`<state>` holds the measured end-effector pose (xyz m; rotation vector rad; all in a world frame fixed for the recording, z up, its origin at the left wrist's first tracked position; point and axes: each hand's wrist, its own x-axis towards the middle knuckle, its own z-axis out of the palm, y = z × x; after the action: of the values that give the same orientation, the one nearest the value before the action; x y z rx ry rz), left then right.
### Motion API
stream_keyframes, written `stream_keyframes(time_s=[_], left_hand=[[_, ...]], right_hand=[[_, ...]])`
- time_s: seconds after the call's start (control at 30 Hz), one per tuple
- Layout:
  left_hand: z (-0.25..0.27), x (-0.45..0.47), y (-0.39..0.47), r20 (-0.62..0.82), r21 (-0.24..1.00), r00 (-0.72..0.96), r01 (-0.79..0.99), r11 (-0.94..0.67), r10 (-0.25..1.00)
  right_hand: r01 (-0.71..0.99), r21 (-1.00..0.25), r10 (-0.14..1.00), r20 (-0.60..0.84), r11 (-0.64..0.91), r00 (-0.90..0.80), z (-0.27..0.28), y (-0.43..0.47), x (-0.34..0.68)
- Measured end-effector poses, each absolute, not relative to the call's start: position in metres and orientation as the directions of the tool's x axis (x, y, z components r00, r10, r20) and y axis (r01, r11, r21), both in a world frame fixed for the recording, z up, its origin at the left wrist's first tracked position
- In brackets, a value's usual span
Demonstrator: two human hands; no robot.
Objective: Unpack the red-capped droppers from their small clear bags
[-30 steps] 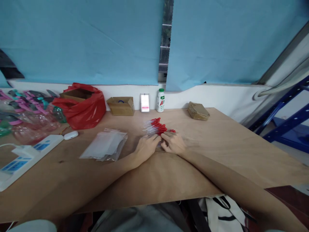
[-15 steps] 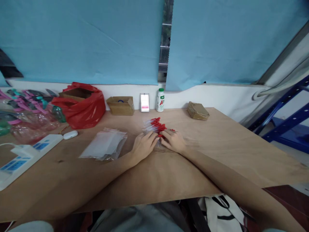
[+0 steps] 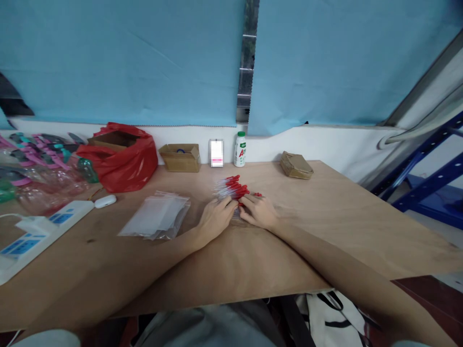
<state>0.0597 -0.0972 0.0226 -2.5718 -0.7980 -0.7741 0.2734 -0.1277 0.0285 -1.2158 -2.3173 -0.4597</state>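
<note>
A pile of thin screwdrivers (image 3: 231, 185) with red handles and pale metal shafts lies mid-table, shafts pointing left. At its near left edge is my left hand (image 3: 217, 214), fingers bent and closed around the near part of the pile. My right hand (image 3: 259, 210) rests opposite, its fingers curled over the red handles. Between the two sets of fingertips a bit of red handle shows, and both hands appear to grip there. Below the fingers, more shafts and clear plastic are partly hidden. Clear zip bags (image 3: 157, 217) lie in a stack left of my left hand.
Along the wall stand a red plastic bag (image 3: 135, 168) with a carton, an open cardboard box (image 3: 182, 161), a phone (image 3: 217, 153), a white bottle (image 3: 240, 152) and a brown packet (image 3: 296, 165). At left are spray bottles (image 3: 47, 188), a power strip (image 3: 47, 233) and a white case (image 3: 105, 201).
Both hands stay at the pile, with only slight finger movement. Less red handle shows between the fingertips now. The pile and the bags have not moved.
</note>
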Motion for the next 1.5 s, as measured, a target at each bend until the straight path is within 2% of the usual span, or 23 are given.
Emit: stream_keyframes(time_s=[0.3, 0.5, 0.7, 0.83, 1.07, 1.37, 1.5], left_hand=[[0.017, 0.06, -0.093, 0.583, -0.176, 0.726, 0.552, -0.815, 0.365], [0.018, 0.061, -0.093, 0.558, -0.145, 0.732, 0.55, -0.822, 0.391], [0.019, 0.062, -0.093, 0.553, -0.151, 0.749, 0.522, -0.84, 0.366], [0.022, 0.06, -0.094, 0.57, -0.141, 0.726, 0.548, -0.825, 0.385], [0.023, 0.056, -0.096, 0.617, -0.106, 0.651, 0.626, -0.773, 0.442], [0.021, 0.06, -0.096, 0.552, -0.098, 0.703, 0.588, -0.803, 0.448], [0.016, 0.061, -0.093, 0.533, -0.129, 0.742, 0.545, -0.829, 0.406]], right_hand=[[0.851, -0.032, 0.728, 0.536, 0.524, -0.428, 0.028, -0.132, 0.264], [0.851, -0.017, 0.715, 0.551, 0.525, -0.43, 0.027, -0.131, 0.265], [0.848, -0.019, 0.72, 0.539, 0.529, -0.437, 0.026, -0.128, 0.271], [0.821, -0.021, 0.712, 0.511, 0.57, -0.481, 0.029, -0.128, 0.277], [0.81, -0.1, 0.726, 0.517, 0.578, -0.453, 0.032, -0.13, 0.278], [0.828, -0.017, 0.714, 0.517, 0.561, -0.473, 0.03, -0.131, 0.273], [0.823, -0.031, 0.716, 0.514, 0.567, -0.473, 0.029, -0.132, 0.269]])
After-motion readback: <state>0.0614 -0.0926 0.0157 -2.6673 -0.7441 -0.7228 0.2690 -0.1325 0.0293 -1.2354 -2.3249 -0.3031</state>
